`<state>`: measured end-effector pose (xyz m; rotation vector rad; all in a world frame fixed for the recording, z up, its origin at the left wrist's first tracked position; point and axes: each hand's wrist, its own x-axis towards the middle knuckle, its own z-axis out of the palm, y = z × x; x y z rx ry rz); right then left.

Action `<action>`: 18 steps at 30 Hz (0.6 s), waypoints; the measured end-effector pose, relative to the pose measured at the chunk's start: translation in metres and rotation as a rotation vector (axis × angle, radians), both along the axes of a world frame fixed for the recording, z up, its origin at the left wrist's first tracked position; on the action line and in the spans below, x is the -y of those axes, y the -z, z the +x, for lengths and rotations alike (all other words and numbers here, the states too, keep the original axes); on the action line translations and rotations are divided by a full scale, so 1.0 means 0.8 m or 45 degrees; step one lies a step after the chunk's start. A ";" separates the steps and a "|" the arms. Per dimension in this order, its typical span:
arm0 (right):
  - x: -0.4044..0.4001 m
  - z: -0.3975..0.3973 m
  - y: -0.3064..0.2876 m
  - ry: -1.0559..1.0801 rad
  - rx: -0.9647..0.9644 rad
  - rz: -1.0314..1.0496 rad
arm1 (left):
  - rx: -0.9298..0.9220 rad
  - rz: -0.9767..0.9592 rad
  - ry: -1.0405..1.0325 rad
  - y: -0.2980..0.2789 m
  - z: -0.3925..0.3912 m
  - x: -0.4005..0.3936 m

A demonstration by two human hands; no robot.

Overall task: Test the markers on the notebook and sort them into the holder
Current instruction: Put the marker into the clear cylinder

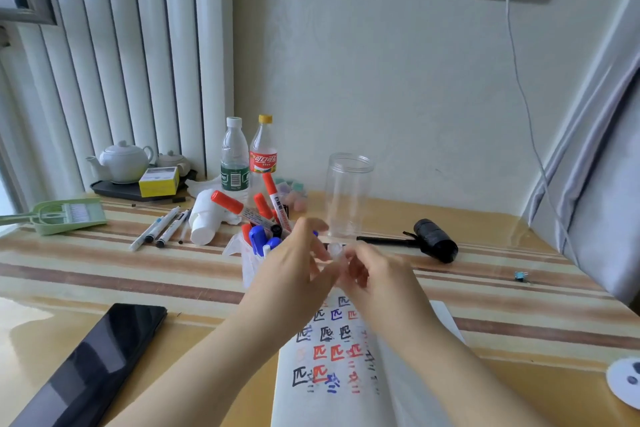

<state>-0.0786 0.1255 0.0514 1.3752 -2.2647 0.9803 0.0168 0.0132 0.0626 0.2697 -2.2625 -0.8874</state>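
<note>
Closest to me, the open white notebook lies flat on the striped tan table, its page covered in black, red and blue test marks. A flat black tablet-like slab lies to its left. Above the notebook's far edge I see both hands meeting. My left hand and right hand have their fingers curled toward each other around something small and pale pinched between the fingertips; motion blur keeps me from telling what it is, or which hand truly grips it.

Just behind the left hand stands a clear plastic cup holder crowded with red-capped and blue-capped markers, several leaning left. Beyond the hands a tall empty clear plastic jar stands upright. To its right a black pen and a black cylindrical roll lie on the table. Left of the holder lie several thin white pens and a green dustpan set. Farther back stand a clear water bottle with green label, a red-labelled cola bottle and a white teapot on a dark tray.
</note>
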 end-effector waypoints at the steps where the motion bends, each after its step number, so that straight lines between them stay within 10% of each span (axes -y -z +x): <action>1: -0.002 -0.014 -0.007 0.058 0.002 -0.047 | -0.005 -0.038 0.021 -0.006 -0.012 0.000; 9: 0.016 -0.124 -0.127 0.201 0.232 -0.489 | 0.022 -0.430 -0.051 -0.059 -0.091 0.023; 18: 0.113 -0.234 -0.088 0.348 0.297 0.024 | 0.130 -0.504 0.005 -0.038 -0.110 0.044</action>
